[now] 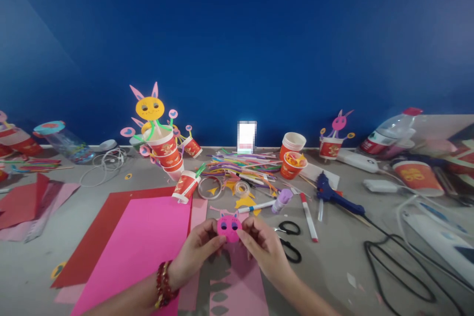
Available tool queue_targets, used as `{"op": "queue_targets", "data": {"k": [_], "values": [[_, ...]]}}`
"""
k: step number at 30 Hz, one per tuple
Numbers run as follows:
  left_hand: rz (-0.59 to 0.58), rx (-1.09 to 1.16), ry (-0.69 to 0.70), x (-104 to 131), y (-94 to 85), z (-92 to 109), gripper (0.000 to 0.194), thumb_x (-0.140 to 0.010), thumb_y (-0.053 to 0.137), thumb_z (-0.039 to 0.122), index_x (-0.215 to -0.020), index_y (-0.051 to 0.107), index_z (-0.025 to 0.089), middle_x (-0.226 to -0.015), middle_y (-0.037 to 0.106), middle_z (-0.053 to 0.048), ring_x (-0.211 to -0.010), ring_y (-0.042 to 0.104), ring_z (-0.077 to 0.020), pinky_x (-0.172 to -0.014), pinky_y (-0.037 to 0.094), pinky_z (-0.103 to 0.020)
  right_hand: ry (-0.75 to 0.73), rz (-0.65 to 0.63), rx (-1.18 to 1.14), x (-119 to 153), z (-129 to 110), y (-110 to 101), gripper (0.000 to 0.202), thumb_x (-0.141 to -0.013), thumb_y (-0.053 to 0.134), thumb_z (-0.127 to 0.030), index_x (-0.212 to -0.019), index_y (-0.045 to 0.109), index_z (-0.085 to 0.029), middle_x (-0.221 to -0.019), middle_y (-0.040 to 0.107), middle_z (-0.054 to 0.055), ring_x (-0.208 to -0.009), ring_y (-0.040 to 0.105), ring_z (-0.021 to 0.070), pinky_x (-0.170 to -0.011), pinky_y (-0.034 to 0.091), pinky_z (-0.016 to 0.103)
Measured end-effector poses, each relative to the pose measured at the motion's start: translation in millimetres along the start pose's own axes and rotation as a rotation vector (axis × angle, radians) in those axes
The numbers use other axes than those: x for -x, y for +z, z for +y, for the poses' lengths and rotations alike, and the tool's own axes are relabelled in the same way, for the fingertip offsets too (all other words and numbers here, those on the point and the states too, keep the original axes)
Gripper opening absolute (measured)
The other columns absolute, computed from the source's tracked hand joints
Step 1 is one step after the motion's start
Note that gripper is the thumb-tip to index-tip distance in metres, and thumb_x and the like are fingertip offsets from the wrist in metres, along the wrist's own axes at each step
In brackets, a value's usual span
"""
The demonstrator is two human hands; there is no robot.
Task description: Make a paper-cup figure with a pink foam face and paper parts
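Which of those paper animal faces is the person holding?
The pink face at the front, pinched between the left hand and right hand; the other pink face and the large yellow one stand above red cups.

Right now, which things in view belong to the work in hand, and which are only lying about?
Likely in the work: pink paper face, between left hand and right hand; cut pink sheet; black-handled scissors; blue glue gun.
Probably just lying about: red-capped bottle; yellow paper scraps.
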State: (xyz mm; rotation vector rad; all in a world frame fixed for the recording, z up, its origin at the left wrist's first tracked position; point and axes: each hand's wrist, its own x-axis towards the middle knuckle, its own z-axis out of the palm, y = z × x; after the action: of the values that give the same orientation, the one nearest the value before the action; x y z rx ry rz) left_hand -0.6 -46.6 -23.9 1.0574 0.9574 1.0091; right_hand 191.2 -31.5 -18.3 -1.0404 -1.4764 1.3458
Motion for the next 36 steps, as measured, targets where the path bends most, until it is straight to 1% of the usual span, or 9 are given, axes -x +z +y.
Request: {"op": "queue_targets", "data": {"k": [5, 9, 12, 20, 25, 28, 31, 33, 36], "values": [[0.006, -0.021, -0.005, 1.6, 1.6, 1.9, 0.034, -0.079, 0.072, 0.047, -0.079, 0.057, 0.016, -0.065, 0.058, 0.001, -0.055, 0.049, -0.0082, -0.053, 0.040, -0.019, -0.039, 0.130, -0.034, -1.5, -8.7, -5.4, 0.032, -0.095, 0.052, -0.046, -0.077, 0.054, -0.019, -0.062, 0.052, -0.003, -0.046, 0.044, 0.0087, -0.043, 0.036, 0.021], [0.013, -0.027, -0.021, 1.6, 0.3, 0.5, 0.034, -0.079, 0.071, 0.047, -0.081, 0.058, 0.016, -0.065, 0.058, 0.001, -0.054, 0.048, -0.0081, -0.052, 0.039, -0.019, -0.049, 0.058, -0.030, 0.9, -12.5, -2.9, 0.032, -0.097, 0.048, -0.045, -0.079, 0.054, -0.019, -0.067, 0.050, -0.002, -0.051, 0.044, 0.0100, -0.047, 0.038, 0.021], [0.012, -0.043, -0.018, 1.8, 0.1, -0.8, 0.034, -0.079, 0.071, 0.047, -0.081, 0.058, 0.016, -0.066, 0.058, 0.002, -0.054, 0.048, -0.0080, -0.052, 0.038, -0.019, -0.062, 0.025, 0.019, 3.2, -10.5, 0.6, 0.028, -0.095, 0.053, -0.043, -0.081, 0.056, -0.019, -0.069, 0.050, -0.002, -0.055, 0.044, 0.0110, -0.051, 0.037, 0.021], [-0.018, -0.058, -0.022, 2.7, 3.6, 1.4, 0.033, -0.079, 0.072, 0.045, -0.079, 0.058, 0.015, -0.070, 0.058, 0.001, -0.054, 0.048, -0.0074, -0.052, 0.039, -0.019, -0.113, 0.073, 0.169, 0.9, -7.8, -3.8, 0.026, -0.096, 0.052, -0.038, -0.077, 0.054, -0.020, -0.065, 0.047, -0.004, -0.054, 0.043, 0.0114, -0.050, 0.033, 0.022], [-0.006, -0.036, -0.008, 2.6, 4.2, 1.9, 0.033, -0.079, 0.071, 0.045, -0.078, 0.056, 0.016, -0.069, 0.060, 0.000, -0.057, 0.050, -0.0089, -0.054, 0.041, -0.020, -0.175, 0.132, 0.167, 2.9, -6.9, -6.8, 0.023, -0.098, 0.048, -0.036, -0.082, 0.055, -0.020, -0.069, 0.051, -0.002, -0.058, 0.049, 0.0132, -0.054, 0.038, 0.024], [0.010, -0.041, -0.017, 2.6, 4.4, 2.0, 0.034, -0.078, 0.072, 0.046, -0.077, 0.057, 0.016, -0.068, 0.061, 0.000, -0.057, 0.051, -0.0092, -0.054, 0.041, -0.020, -0.183, 0.158, 0.133, 4.3, -7.5, -6.4, 0.025, -0.098, 0.047, -0.036, -0.078, 0.053, -0.021, -0.068, 0.051, -0.002, -0.055, 0.048, 0.0129, -0.054, 0.039, 0.025], [0.024, -0.025, -0.031, 3.0, 3.7, 1.2, 0.033, -0.079, 0.072, 0.045, -0.078, 0.057, 0.016, -0.066, 0.060, 0.000, -0.056, 0.050, -0.0088, -0.054, 0.040, -0.020, -0.172, 0.222, -0.007, 3.0, -9.7, -7.9, 0.029, -0.099, 0.044, -0.037, -0.075, 0.048, -0.022, -0.063, 0.050, -0.003, -0.047, 0.044, 0.0112, -0.048, 0.036, 0.024], [0.028, -0.006, -0.023, 3.1, 2.7, 0.6, 0.032, -0.079, 0.072, 0.044, -0.078, 0.057, 0.016, -0.066, 0.060, 0.001, -0.057, 0.051, -0.0090, -0.055, 0.040, -0.020, -0.196, 0.276, -0.097, 1.2, -11.1, -11.0, 0.031, -0.099, 0.042, -0.037, -0.071, 0.044, -0.023, -0.060, 0.048, -0.004, -0.044, 0.041, 0.0105, -0.045, 0.034, 0.024], [0.033, 0.012, -0.012, 3.0, 1.7, 0.6, 0.032, -0.079, 0.072, 0.043, -0.076, 0.056, 0.017, -0.067, 0.061, 0.001, -0.058, 0.052, -0.0097, -0.056, 0.041, -0.020, -0.251, 0.329, -0.096, -0.1, -11.8, -15.8, 0.035, -0.100, 0.039, -0.034, -0.066, 0.040, -0.024, -0.054, 0.042, -0.006, -0.042, 0.035, 0.0109, -0.045, 0.031, 0.025]]}}
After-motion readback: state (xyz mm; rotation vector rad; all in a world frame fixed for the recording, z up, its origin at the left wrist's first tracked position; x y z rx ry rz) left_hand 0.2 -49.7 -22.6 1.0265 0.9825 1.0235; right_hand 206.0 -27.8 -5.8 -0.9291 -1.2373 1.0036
